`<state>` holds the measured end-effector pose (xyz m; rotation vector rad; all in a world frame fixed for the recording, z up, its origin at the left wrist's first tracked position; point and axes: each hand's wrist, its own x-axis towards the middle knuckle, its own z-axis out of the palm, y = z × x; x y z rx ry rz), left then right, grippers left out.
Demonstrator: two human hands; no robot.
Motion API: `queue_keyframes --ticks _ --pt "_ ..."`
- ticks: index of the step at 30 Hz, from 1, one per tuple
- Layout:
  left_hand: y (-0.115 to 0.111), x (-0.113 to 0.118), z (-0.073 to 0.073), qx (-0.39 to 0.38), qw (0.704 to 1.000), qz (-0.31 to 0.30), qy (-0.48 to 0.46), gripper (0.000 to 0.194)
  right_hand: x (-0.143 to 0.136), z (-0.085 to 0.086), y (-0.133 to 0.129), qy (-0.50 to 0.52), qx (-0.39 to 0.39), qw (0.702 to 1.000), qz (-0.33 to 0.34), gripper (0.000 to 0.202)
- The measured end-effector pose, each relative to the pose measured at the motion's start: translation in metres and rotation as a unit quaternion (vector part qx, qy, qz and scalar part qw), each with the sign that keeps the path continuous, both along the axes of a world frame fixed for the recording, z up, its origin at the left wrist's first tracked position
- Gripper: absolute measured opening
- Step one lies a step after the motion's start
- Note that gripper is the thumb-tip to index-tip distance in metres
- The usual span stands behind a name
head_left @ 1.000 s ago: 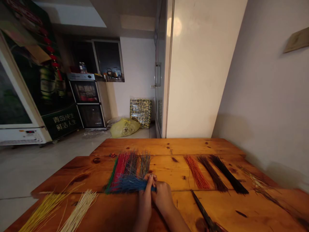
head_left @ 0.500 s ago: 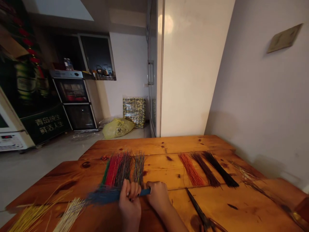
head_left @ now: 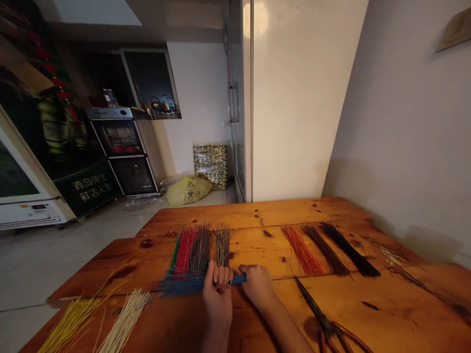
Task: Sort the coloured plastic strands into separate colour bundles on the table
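Note:
A bundle of blue strands (head_left: 183,286) lies crosswise in my two hands, its loose ends fanned out to the left. My left hand (head_left: 219,284) is wrapped round its middle, and my right hand (head_left: 254,282) grips its right end. Just behind the hands are bundles of green (head_left: 173,257), red (head_left: 185,250) and dark grey strands (head_left: 199,251), with a thin mixed bundle (head_left: 222,245) beside them. Yellow strands (head_left: 71,321) and cream strands (head_left: 127,318) lie at the front left.
On the wooden table (head_left: 257,306), black-bladed scissors (head_left: 324,321) lie right of my hands. Orange (head_left: 301,250), brown (head_left: 327,251) and black bundles (head_left: 351,250) lie behind them. Loose strands (head_left: 395,260) are at the far right. A yellow bag (head_left: 188,191) rests on the floor.
The view has shifted, so the table and its contents appear further right and slightly higher. Both hands still hold the blue strands, whose left ends look less blurred.

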<state>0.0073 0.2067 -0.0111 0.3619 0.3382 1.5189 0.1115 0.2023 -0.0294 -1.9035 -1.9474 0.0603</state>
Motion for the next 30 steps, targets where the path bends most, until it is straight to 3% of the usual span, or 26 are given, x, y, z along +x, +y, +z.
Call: queue_keyframes --ticks 5,13,18,23,27,30 --pt "-0.001 0.006 0.000 0.025 0.996 0.020 0.080 0.046 0.001 -0.003 0.001 0.022 -0.040 0.999 0.021 0.034" --pt "-0.002 0.027 -0.019 0.045 0.971 0.087 0.218 0.045 -0.003 -0.007 0.001 0.036 -0.058 0.997 0.023 0.026" --pt "-0.006 0.012 -0.007 0.018 0.993 0.061 0.095 0.051 -0.013 0.001 -0.004 0.034 -0.054 0.996 0.058 0.023" --pt "-0.006 -0.003 0.004 -0.010 0.997 0.073 -0.009 0.051 -0.017 0.003 -0.008 0.060 -0.020 0.994 0.092 0.017" --pt "-0.001 -0.010 0.008 -0.021 0.995 0.079 -0.060 0.050 -0.010 -0.009 -0.001 0.207 0.011 0.976 0.068 0.021" --pt "0.002 -0.015 0.008 -0.033 0.992 0.079 -0.096 0.049 -0.004 -0.019 0.009 0.372 0.037 0.927 0.019 0.034"
